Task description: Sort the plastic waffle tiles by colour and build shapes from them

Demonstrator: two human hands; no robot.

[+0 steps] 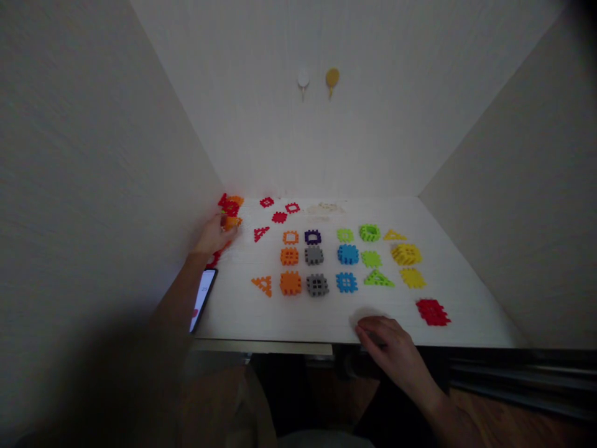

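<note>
At the left wall my left hand [217,235] reaches into a pile of red and orange notched plastic pieces, its fingers closed on an orange building block [232,222]. Part of that block is hidden behind the fingers. My right hand [388,341] rests at the table's front edge, fingers curled together, with nothing visible in them. Sorted by colour, notched building blocks lie in the middle: an orange block [290,283], a grey window block [318,285], a blue block [347,254], a green triangle [379,279] and a yellow stack [406,254]. A red block [433,312] lies beyond my right hand.
A phone [204,298] with a lit screen lies at the table's left edge, beneath my left forearm. Loose red pieces [279,217] sit toward the back wall. Two hooks, one white [303,79] and one yellow [332,78], are on that wall. Side walls enclose the white table [261,320].
</note>
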